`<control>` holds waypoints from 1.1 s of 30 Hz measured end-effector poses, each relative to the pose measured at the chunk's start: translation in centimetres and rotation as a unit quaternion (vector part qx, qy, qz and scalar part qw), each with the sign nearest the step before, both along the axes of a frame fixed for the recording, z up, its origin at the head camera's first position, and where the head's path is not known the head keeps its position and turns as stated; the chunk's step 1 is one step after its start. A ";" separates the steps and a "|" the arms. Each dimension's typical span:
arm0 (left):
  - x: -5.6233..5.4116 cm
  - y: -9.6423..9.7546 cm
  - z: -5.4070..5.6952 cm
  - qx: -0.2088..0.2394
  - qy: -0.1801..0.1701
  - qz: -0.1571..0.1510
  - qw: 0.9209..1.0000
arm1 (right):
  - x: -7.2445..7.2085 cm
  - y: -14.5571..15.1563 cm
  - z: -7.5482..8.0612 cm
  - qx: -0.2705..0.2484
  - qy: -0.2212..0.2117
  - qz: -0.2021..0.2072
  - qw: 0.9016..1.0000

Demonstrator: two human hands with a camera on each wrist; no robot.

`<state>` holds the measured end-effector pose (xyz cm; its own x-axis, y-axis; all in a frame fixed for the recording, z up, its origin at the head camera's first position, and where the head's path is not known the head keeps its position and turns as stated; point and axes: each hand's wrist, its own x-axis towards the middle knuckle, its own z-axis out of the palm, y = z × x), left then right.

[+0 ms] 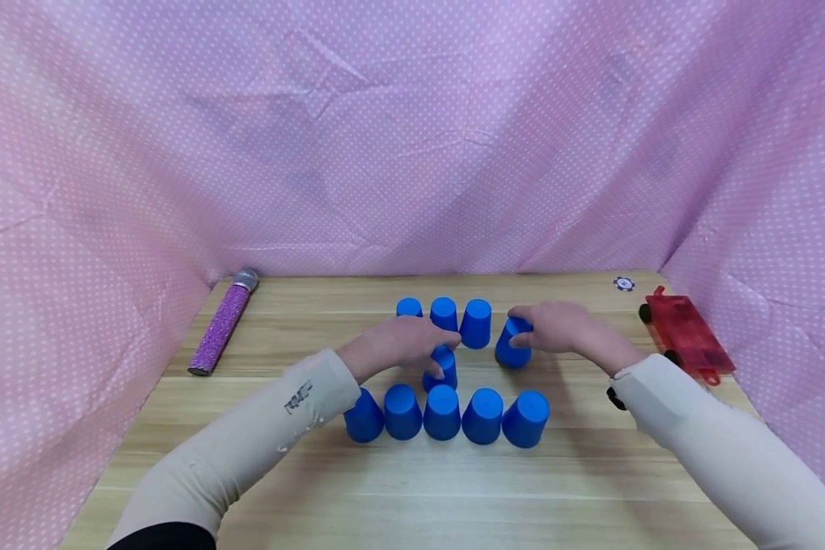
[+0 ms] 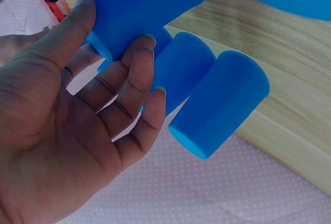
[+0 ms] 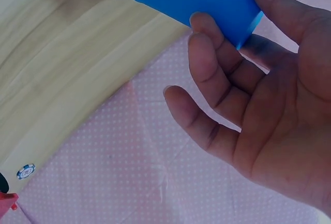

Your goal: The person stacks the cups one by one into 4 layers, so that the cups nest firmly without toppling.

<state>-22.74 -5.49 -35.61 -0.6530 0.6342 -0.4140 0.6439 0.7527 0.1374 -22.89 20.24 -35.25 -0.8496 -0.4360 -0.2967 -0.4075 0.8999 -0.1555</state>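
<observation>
My left hand (image 1: 406, 341) reaches over the middle of the table and grips an upside-down blue cup (image 1: 442, 370) by its sides. In the left wrist view the thumb and fingertips lie on either side of that cup (image 2: 150, 14). To the right, my right hand (image 1: 557, 327) holds another upside-down blue cup (image 1: 513, 347) between thumb and fingers, and the right wrist view shows this cup (image 3: 201, 1) with the little finger free of it. A front row of several upturned blue cups (image 1: 442, 412) stands nearer me. Three more cups (image 1: 477, 325) stand behind, partly hidden by my left hand.
A purple glitter microphone (image 1: 223, 325) lies at the table's left edge. On the right are a translucent red toy car (image 1: 690, 332) with black wheels and a poker chip (image 1: 624, 284). Pink dotted cloth (image 1: 412, 153) hangs round the wooden table (image 1: 302, 489).
</observation>
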 end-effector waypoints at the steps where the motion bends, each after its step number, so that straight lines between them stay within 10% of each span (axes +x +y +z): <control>1: 0.0 0.0 0.0 -0.002 0.000 0.001 1.000 | -0.2 0.0 0.0 0.001 0.000 -0.001 1.000; 33: 0.1 0.0 -0.1 0.000 -0.002 0.004 1.000 | -3.5 -0.1 -1.5 -0.001 -0.017 -0.048 0.999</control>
